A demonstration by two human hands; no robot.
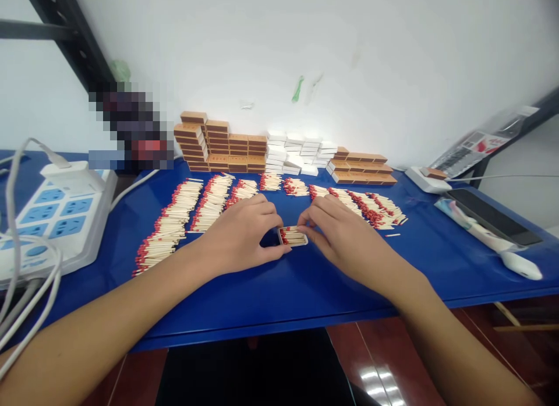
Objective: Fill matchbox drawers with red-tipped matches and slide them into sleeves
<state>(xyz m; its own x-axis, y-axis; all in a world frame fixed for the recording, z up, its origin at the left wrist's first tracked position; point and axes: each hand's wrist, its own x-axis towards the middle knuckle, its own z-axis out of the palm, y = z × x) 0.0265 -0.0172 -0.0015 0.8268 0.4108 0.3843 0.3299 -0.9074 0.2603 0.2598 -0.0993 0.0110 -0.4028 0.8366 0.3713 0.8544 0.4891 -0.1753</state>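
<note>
Head view. We see both hands meeting at a small tray, a shallow white cardboard rectangle packed with thin pale wooden sticks whose red heads lie at its left end. The tray rests flat near the middle of the smooth blue table top, just nearer than the rows of loose matches.

The left hand curls round the tray's left end. Its thumb is on the near edge and its bent fingers are held together over the far edge, pinching the cardboard. The right hand closes on the right end, with the fingertips bunched at the far corner and the thumb against the near side.

To the left, we note loose matches laid side by side in long, slanting bands. A looser heap lies to the right.

Along the white wall stand stepped stacks of flat brown boxes, a pile of empty white trays and a lower brown stack.

At far left sits a white plastic power strip with blue socket faces and looping cables. At right lies a glossy dark phone.
</note>
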